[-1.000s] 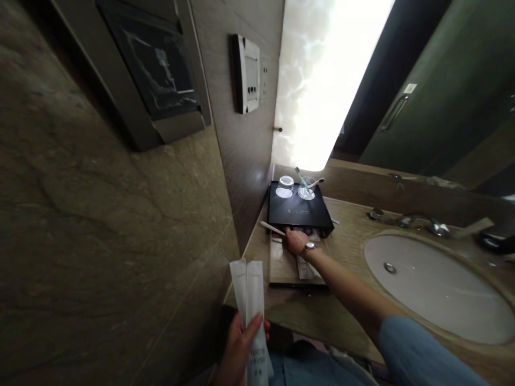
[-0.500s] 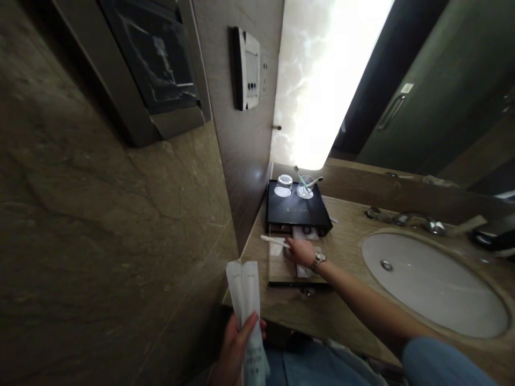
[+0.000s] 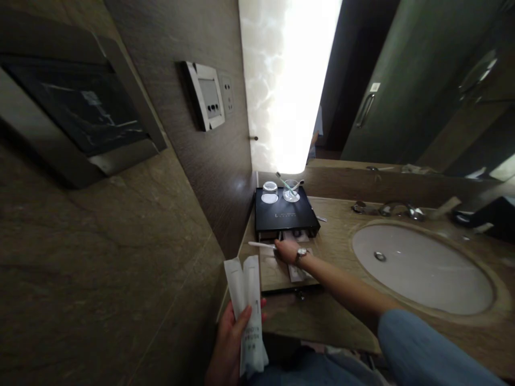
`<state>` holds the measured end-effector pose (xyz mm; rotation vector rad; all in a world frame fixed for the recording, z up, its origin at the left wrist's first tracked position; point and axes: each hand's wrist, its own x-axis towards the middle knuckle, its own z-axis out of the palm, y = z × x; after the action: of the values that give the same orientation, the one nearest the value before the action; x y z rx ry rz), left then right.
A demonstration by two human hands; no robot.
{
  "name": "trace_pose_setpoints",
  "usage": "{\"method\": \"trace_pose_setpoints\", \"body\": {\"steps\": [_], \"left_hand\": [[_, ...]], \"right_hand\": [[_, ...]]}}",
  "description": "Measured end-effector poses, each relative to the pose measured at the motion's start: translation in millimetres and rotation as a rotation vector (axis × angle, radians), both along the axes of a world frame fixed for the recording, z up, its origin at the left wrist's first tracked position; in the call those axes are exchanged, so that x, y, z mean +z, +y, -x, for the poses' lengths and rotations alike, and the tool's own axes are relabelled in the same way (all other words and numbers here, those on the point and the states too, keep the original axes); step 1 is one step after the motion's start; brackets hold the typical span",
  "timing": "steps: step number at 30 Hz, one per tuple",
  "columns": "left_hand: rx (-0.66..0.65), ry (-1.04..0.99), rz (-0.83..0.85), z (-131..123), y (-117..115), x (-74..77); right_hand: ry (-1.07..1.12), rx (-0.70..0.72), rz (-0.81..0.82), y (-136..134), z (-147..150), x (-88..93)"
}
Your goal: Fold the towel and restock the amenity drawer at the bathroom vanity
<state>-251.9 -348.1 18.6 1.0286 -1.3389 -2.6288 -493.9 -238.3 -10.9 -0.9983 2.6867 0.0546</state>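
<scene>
Open countertop (image 3: 338,252) lies at 3 o'clock of the drawer (image 3: 277,271); black amenity box (image 3: 285,215) blocks 12 o'clock, wall (image 3: 225,214) blocks 9 o'clock.

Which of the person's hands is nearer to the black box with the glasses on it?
Right. The right hand rests on the pulled-out drawer just in front of the black box. The left hand is well back, off the counter, holding two toothbrush packets.

White toothbrush packets (image 3: 247,305), black box (image 3: 285,215), white basin (image 3: 422,268).
</scene>
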Motion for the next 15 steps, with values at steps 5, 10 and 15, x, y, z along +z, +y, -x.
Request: {"method": "trace_pose_setpoints", "body": {"steps": [5,10,15], "left_hand": [[-0.028,0.094,0.047,35.2,3.5,11.4],[-0.090,0.109,0.059,65.6,7.6,27.5],[0.050,0.079,0.171,43.9,-3.1,43.7]], "right_hand": [[0.002,0.035,0.072,51.4,-29.6,0.5],[0.087,-0.041,0.092,77.1,-12.7,11.4],[0.080,-0.012,0.092,40.0,23.8,8.5]]}}
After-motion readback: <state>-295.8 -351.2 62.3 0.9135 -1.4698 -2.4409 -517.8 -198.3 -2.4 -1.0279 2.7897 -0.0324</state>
